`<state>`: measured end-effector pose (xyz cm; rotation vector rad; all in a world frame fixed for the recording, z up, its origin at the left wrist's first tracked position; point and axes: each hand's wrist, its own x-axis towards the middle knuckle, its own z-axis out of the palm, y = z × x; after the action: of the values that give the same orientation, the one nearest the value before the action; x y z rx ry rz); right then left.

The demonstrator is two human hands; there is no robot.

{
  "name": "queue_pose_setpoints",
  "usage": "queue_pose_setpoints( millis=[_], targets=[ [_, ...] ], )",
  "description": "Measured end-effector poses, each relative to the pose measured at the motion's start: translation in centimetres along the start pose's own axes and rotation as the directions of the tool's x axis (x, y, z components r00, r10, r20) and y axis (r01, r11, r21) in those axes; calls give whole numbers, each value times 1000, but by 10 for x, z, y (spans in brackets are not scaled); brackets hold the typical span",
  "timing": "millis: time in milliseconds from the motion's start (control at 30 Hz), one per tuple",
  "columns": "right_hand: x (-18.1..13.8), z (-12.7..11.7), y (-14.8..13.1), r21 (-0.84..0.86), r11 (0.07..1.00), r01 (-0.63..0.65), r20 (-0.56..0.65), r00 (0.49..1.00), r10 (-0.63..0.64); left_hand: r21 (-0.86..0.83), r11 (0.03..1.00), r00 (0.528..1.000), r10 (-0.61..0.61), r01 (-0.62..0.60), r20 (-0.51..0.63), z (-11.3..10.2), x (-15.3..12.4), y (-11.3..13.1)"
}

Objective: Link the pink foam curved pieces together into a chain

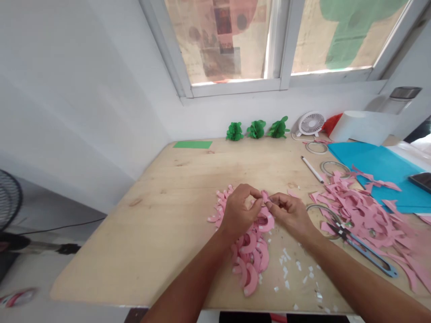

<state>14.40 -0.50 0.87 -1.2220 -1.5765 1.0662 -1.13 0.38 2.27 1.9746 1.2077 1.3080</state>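
My left hand (pixel 239 211) and my right hand (pixel 290 214) meet over a pile of pink paper crescents (pixel 251 262) on the wooden table (pixel 161 224). Both hands pinch the same small pink paper piece (pixel 264 197) between thumb and fingers, held just above the pile. Tiny white paper bits (pixel 296 269) lie scattered on the wood under my right forearm.
Pink paper offcuts (pixel 363 215) and blue-handled scissors (pixel 367 253) lie to the right. Blue paper (pixel 380 168), a white pen (pixel 312 169), wire rings (pixel 332 168), a small white fan (pixel 311 123), three green paper balls (pixel 256 129) and a green sheet (pixel 192 144) sit farther back.
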Motion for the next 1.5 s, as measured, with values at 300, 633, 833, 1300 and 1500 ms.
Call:
queue_pose_setpoints(
  millis=[300, 633, 833, 1300, 1500],
  targets=[
    [-1, 0, -3, -55, 998, 18, 4, 1000, -18, -44, 996, 997, -80, 81, 23, 0, 0, -2],
    [-3, 0, -4, -236, 966, 109, 14, 994, -108, -163, 962, 975, -208, 219, 81, 1, 2, -6],
    [-5, 0, -3, -407, 862, 301, 45, 949, -311, -369, 855, 930, -321, 366, 177, 0, 5, -6],
    [-7, 3, -3, -447, 790, 420, 107, 902, -419, -614, 644, 890, -336, 457, 309, -1, 4, -3],
    [-5, 2, -2, -287, 933, 218, 30, 975, -218, -2, 998, 998, 55, -55, -5, 4, -4, 2]
  ],
)
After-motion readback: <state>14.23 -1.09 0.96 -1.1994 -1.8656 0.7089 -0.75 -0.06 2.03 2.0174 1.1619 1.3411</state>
